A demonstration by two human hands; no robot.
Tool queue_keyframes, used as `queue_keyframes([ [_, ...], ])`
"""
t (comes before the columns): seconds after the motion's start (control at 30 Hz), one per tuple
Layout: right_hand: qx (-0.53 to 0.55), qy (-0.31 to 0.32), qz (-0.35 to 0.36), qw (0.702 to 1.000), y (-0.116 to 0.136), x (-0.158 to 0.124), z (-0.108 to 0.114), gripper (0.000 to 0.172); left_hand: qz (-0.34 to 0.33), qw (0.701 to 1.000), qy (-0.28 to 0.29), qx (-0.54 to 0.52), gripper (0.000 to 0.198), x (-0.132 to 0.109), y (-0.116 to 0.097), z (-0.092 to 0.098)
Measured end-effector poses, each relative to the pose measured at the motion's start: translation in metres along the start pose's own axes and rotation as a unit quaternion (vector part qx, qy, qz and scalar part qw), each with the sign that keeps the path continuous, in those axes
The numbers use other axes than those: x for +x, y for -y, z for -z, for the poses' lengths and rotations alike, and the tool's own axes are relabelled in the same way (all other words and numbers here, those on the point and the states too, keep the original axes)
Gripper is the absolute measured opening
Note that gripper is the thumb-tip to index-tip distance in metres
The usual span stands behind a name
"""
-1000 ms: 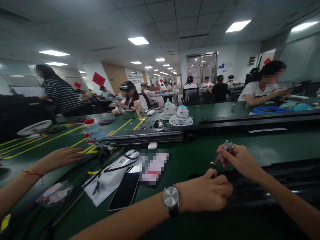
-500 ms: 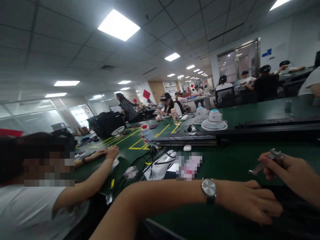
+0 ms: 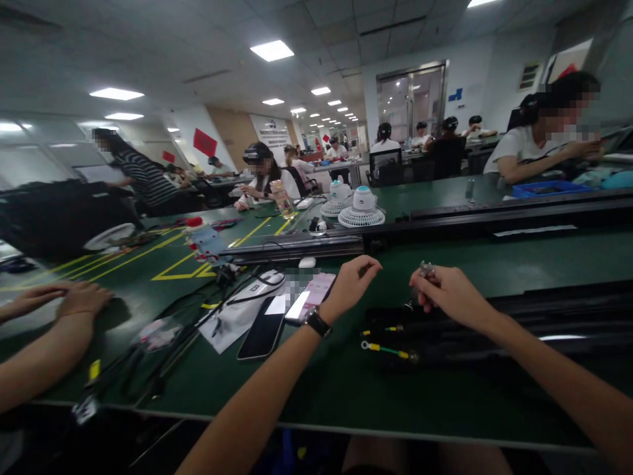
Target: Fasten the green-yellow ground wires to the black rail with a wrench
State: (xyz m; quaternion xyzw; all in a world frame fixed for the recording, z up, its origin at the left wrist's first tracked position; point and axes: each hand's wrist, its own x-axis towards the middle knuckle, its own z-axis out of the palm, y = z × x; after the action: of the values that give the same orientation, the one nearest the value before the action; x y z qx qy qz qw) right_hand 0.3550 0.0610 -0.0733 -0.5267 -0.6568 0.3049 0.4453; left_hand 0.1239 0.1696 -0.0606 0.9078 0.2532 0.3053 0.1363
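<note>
My right hand (image 3: 448, 293) is closed around a small silver metal piece (image 3: 426, 268). Its jagged upper end sticks out above the fingers and another bit shows below; its exact kind is unclear. My left hand (image 3: 350, 285), below it a watch on a dark strap, hovers beside two phones with loosely curled fingers and nothing visible in them. One lit phone (image 3: 312, 297) lies right by the left wrist, and a dark phone (image 3: 262, 335) is nearer the table edge. Under my right hand are long black rails (image 3: 558, 336), with a green wire and ring terminal (image 3: 388, 350) at their near end.
Black cables and a white pouch (image 3: 242, 310) lie left of the phones. Behind them run a long dark rail (image 3: 306, 247), two white fans (image 3: 362, 210) and a bottle (image 3: 283, 200). A co-worker's arms (image 3: 64, 316) rest on the green table at left. Other people sit further back.
My view has swung to the right. My left hand, earlier stretched across toward the right hand, is now farther left, by the phones. My right hand still holds the metal piece.
</note>
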Motion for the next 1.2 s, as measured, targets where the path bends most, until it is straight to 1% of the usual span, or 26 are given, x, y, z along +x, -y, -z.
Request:
queue_keyframes([
  [0.07, -0.011, 0.010, 0.008, 1.000, 0.004, -0.003, -0.003, 0.029, -0.001, 0.999, 0.026, -0.023, 0.023, 0.001, 0.006, -0.011],
  [0.13, -0.022, 0.022, 0.016, 0.999, 0.008, -0.006, -0.006, 0.028, -0.009, 0.997, 0.060, -0.044, 0.019, -0.003, 0.007, -0.018],
  [0.23, -0.040, 0.047, 0.028, 0.998, 0.013, -0.008, -0.010, 0.026, -0.011, 0.994, 0.091, -0.067, 0.022, -0.010, 0.005, -0.019],
  [0.33, -0.062, 0.070, 0.039, 0.995, 0.014, -0.009, -0.015, 0.022, -0.003, 0.992, 0.093, -0.083, 0.029, -0.014, 0.005, -0.013],
  [0.47, -0.089, 0.082, 0.053, 0.991, 0.014, -0.009, -0.018, 0.020, 0.003, 0.990, 0.091, -0.103, 0.037, -0.017, 0.005, -0.008],
  [0.7, -0.106, 0.092, 0.055, 0.989, 0.013, -0.010, -0.015, 0.019, -0.033, 0.981, 0.131, -0.142, 0.025, -0.024, -0.007, -0.019],
  [0.87, -0.106, 0.101, 0.053, 0.988, 0.011, -0.010, -0.014, 0.017, -0.057, 0.972, 0.142, -0.179, 0.018, -0.026, -0.013, -0.022],
  [1.03, -0.091, 0.117, 0.047, 0.988, 0.009, -0.010, -0.015, 0.020, -0.062, 0.966, 0.152, -0.200, 0.015, -0.027, -0.014, -0.024],
  [1.2, -0.080, 0.104, 0.041, 0.991, 0.008, -0.012, -0.014, 0.021, -0.056, 0.966, 0.155, -0.199, 0.017, -0.027, -0.013, -0.025],
])
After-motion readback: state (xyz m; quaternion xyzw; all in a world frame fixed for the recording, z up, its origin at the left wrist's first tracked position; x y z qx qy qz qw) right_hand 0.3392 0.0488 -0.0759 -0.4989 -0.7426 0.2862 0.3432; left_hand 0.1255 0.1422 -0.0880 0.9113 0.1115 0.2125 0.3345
